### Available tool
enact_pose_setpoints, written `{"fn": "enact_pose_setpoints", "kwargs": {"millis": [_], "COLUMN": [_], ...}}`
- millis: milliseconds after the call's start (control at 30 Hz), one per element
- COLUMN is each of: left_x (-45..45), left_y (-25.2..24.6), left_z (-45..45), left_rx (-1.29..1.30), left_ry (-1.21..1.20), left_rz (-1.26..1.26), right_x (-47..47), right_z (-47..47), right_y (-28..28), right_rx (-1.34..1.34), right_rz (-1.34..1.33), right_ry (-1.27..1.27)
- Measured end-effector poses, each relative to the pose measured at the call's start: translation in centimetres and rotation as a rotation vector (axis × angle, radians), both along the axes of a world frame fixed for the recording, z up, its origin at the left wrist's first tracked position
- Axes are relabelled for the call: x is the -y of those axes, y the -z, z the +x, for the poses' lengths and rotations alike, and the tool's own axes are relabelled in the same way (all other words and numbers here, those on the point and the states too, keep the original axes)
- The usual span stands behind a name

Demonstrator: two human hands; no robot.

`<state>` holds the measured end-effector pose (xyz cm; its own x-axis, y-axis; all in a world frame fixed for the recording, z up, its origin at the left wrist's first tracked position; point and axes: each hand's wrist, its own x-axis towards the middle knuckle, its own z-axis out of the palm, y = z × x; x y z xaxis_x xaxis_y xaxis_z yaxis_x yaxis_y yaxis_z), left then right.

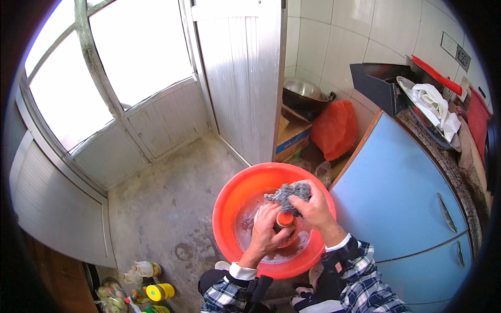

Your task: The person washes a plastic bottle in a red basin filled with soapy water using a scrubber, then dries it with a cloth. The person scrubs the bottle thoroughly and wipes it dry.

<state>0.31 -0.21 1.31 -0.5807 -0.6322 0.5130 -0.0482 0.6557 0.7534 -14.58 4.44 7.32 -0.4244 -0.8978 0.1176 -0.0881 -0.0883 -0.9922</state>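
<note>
A red plastic basin (231, 195) with cloudy, sudsy water stands on the floor before me. Over it my left hand (266, 231) grips a bottle with an orange-red cap (285, 219); the bottle's body is mostly hidden by my fingers. Just above the cap, to the right, my right hand (315, 207) holds a wet grey cloth (291, 194), bunched up. Beneath the bottle a reddish rounded thing shows at the water, too covered to name.
Blue cabinet doors (399, 187) rise close on the right. An open white door panel (242, 78) stands behind the basin, near a red plastic bag (336, 129). Several bottles and a yellow-lidded container (159, 292) stand or lie at lower left.
</note>
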Motion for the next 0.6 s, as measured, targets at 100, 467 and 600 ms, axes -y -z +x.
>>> {"fn": "enact_pose_setpoints", "kwargs": {"millis": [100,467,600], "left_x": [0.6,0.5,1.6], "left_y": [0.1,-1.0,-1.4], "left_z": [0.4,1.0,2.8], "left_rx": [-0.023,0.069,0.099], "left_ry": [-0.034,0.105,-0.233], "left_rz": [0.018,-0.03,-0.025], "right_x": [-0.8,1.4,1.5], "right_z": [-0.4,-0.9,-2.9], "right_y": [-0.8,4.2,6.2], "right_rx": [0.132,-0.121,0.272], "right_rz": [0.028,-0.025,-0.004], "right_ry": [-0.136,0.059,0.049]}}
